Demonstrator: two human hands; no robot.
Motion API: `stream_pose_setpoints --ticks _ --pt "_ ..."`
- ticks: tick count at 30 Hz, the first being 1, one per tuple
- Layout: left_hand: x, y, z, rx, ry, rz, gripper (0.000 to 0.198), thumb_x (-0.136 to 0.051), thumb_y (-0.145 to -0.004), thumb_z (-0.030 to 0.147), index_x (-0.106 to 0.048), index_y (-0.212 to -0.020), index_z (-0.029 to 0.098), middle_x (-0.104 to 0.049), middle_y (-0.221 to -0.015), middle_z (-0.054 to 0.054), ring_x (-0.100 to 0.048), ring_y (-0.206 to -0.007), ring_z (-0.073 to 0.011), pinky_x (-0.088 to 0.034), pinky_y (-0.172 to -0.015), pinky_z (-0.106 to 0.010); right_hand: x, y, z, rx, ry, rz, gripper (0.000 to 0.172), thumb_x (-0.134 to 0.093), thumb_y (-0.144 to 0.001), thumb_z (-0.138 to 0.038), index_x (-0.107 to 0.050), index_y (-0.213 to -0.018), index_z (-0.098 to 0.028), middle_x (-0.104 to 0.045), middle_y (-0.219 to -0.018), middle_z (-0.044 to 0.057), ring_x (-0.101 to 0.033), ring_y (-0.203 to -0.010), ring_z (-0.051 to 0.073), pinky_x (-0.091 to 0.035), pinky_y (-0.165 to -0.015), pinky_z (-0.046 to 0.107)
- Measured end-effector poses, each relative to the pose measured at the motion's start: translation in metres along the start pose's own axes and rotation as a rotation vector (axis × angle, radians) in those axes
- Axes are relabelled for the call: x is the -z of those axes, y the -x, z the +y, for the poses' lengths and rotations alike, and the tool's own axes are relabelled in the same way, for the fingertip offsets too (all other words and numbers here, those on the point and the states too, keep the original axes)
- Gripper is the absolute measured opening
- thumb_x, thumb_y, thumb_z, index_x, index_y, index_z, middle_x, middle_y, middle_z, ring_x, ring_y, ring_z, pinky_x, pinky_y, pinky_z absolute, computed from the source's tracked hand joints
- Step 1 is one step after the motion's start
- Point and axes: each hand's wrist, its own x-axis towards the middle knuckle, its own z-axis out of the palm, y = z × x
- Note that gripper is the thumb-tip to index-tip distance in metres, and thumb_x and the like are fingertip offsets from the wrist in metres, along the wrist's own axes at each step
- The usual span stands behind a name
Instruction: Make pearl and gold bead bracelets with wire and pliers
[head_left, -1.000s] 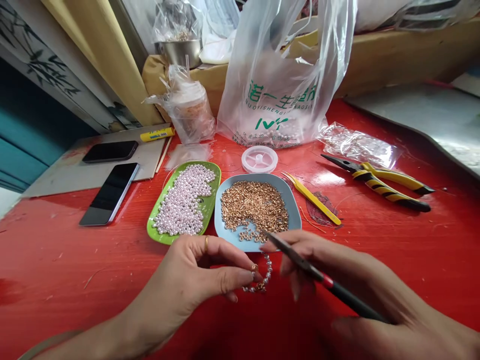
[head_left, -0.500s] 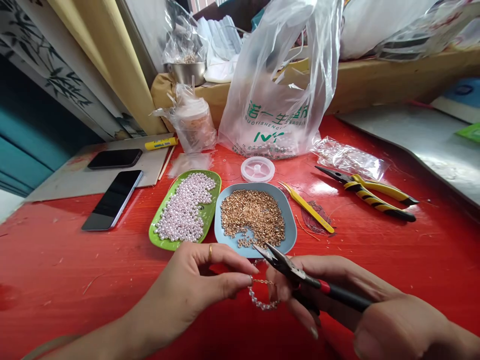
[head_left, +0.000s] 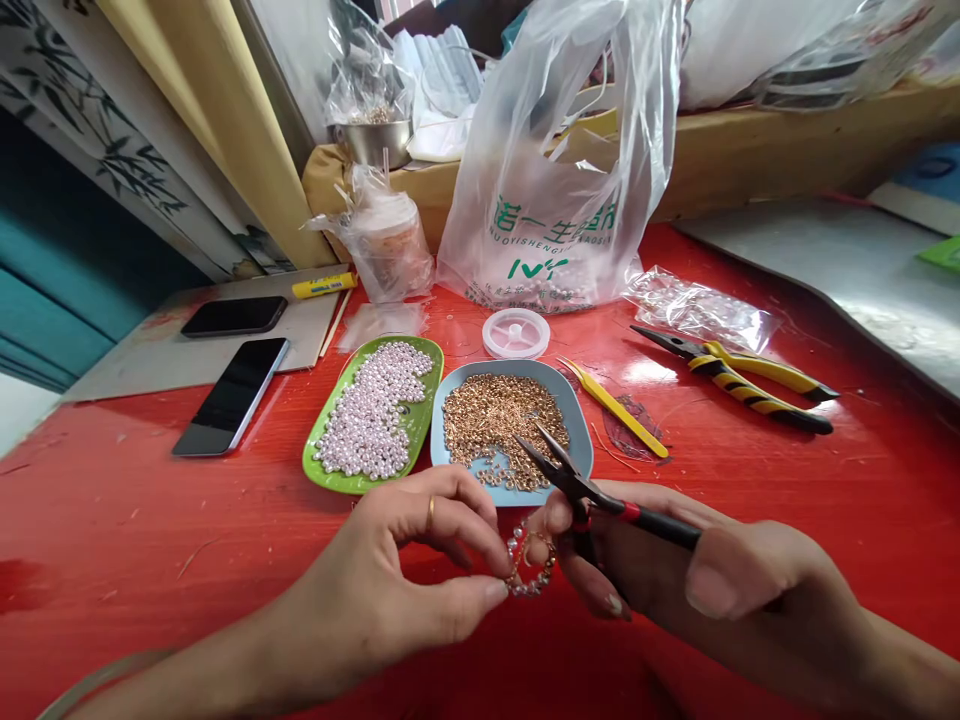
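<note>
Seemingly a home; cup, phones, bead trays.

green "诺一生", "nuoyisheng" and "ivy" on the plastic bag

Red tabletop, teal curtain perhaps

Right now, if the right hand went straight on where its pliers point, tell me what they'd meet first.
Probably the gold beads in the blue tray; the pliers overlap them in view, though height is unclear.
</note>
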Motion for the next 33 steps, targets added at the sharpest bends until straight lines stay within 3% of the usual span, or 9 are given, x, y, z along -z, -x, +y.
stream_pose_setpoints --ticks 4,9,13,15,19,21,24,28,33 --pt "-0.002 -0.002 -0.003 -0.041 0.071 0.009 0.014 -0.070 -0.065 0.011 -0.075 -0.063 0.023 -0.056 -0.085 -0.002 -0.056 -0.082 -0.0157 -0.045 -0.084 -0.031 -0.003 -0.001 0.008 -0.010 -0.145 -0.056 0.057 -0.042 -0.053 -0.027 -0.057 -0.106 -0.014 -0.057 -0.090 0.011 -0.048 -0.075 0.018 -0.043 -0.067 0.030" --pt "-0.009 -0.006 -0.011 -0.006 0.509 -0.067 0.015 -0.072 -0.060 0.010 -0.075 -0.060 0.025 -0.054 -0.084 -0.001 -0.058 -0.077 -0.0166 -0.049 -0.073 -0.033 -0.010 -0.007 0.018 -0.020 -0.274 -0.069 0.049 -0.044 -0.055 -0.025 -0.059 -0.099 -0.014 -0.056 -0.087 0.009 -0.048 -0.075 0.018 -0.043 -0.067 0.029" --pt "-0.007 -0.006 -0.013 0.085 0.652 -0.062 0.010 -0.070 -0.059 0.012 -0.073 -0.059 0.022 -0.056 -0.085 -0.001 -0.059 -0.081 -0.0179 -0.046 -0.076 -0.033 -0.009 -0.005 0.019 0.043 -0.218 0.038 0.046 -0.045 -0.058 -0.025 -0.058 -0.100 -0.015 -0.060 -0.094 0.011 -0.055 -0.078 0.020 -0.047 -0.070 0.032" --pt "-0.004 -0.006 -0.012 0.103 0.634 -0.019 0.008 -0.069 -0.059 0.013 -0.071 -0.058 0.021 -0.061 -0.085 -0.001 -0.056 -0.083 -0.0173 -0.043 -0.077 -0.031 -0.007 0.000 0.016 0.077 -0.025 0.176 0.047 -0.044 -0.063 -0.025 -0.056 -0.108 -0.016 -0.063 -0.097 0.012 -0.060 -0.082 0.021 -0.050 -0.072 0.036" --pt "-0.001 -0.007 -0.011 0.119 0.586 0.004 0.008 -0.066 -0.059 0.013 -0.068 -0.056 0.021 -0.068 -0.084 -0.001 -0.056 -0.084 -0.0179 -0.041 -0.077 -0.030 -0.002 0.005 0.002 0.284 0.870 0.522 0.045 -0.051 -0.074 -0.017 -0.054 -0.119 -0.024 -0.061 -0.113 0.010 -0.060 -0.099 0.025 -0.051 -0.077 0.040" --pt "-0.002 -0.007 -0.012 0.129 0.565 0.015 0.006 -0.066 -0.058 0.015 -0.067 -0.055 0.020 -0.070 -0.083 -0.002 -0.057 -0.085 -0.0196 -0.040 -0.078 -0.032 0.000 0.003 -0.005 0.372 1.242 0.614 0.042 -0.048 -0.077 -0.016 -0.055 -0.118 -0.017 -0.060 -0.112 0.014 -0.061 -0.098 0.027 -0.052 -0.075 0.042" --pt "-0.004 -0.005 -0.013 0.129 0.570 0.010 0.005 -0.066 -0.059 0.016 -0.066 -0.056 0.020 -0.070 -0.074 -0.002 -0.057 -0.077 -0.0191 -0.041 -0.074 -0.033 0.005 0.003 -0.010 0.322 1.618 0.768 0.041 -0.044 -0.078 -0.020 -0.056 -0.116 -0.008 -0.062 -0.103 0.018 -0.064 -0.086 0.030 -0.054 -0.062 0.044" --pt "-0.005 -0.003 -0.014 0.089 0.584 -0.001 0.006 -0.067 -0.061 0.016 -0.067 -0.057 0.021 -0.065 -0.068 0.000 -0.054 -0.067 -0.0150 -0.041 -0.067 -0.029 0.017 0.021 -0.001 0.102 1.881 0.949 0.044 -0.044 -0.080 -0.029 -0.055 -0.117 -0.007 -0.065 -0.101 0.017 -0.064 -0.088 0.035 -0.054 -0.053 0.041" --pt "-0.006 -0.003 -0.012 0.087 0.517 0.058 0.007 -0.069 -0.063 0.017 -0.067 -0.057 0.021 -0.064 -0.070 0.002 -0.053 -0.071 -0.0134 -0.040 -0.070 -0.026 0.020 0.055 0.024 -0.112 1.929 0.929 0.042 -0.043 -0.084 -0.034 -0.055 -0.115 -0.008 -0.066 -0.097 0.016 -0.066 -0.080 0.032 -0.053 -0.051 0.040"
